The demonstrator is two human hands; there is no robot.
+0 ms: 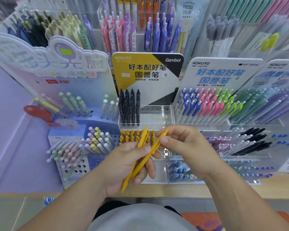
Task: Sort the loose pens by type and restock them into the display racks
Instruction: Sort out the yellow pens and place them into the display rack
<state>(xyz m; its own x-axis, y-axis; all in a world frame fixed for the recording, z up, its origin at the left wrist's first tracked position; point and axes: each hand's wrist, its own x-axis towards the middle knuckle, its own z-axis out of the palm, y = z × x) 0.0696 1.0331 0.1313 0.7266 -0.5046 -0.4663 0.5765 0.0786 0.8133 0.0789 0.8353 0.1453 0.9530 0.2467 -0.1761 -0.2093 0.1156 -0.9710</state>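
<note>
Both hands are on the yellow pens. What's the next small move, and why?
Probably draw the yellow pen pinched by the right hand out of the left hand and lower it into the yellow pen rack just behind; it matches the pens standing there.

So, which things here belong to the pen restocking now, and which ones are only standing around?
In the job:
- yellow pens, gripped by the left hand, one pinched at its top by the right hand
- racked yellow pens just behind

Just standing around:
- black pens
- pastel ball-top pens
- blue, pink and green clip pens
</note>
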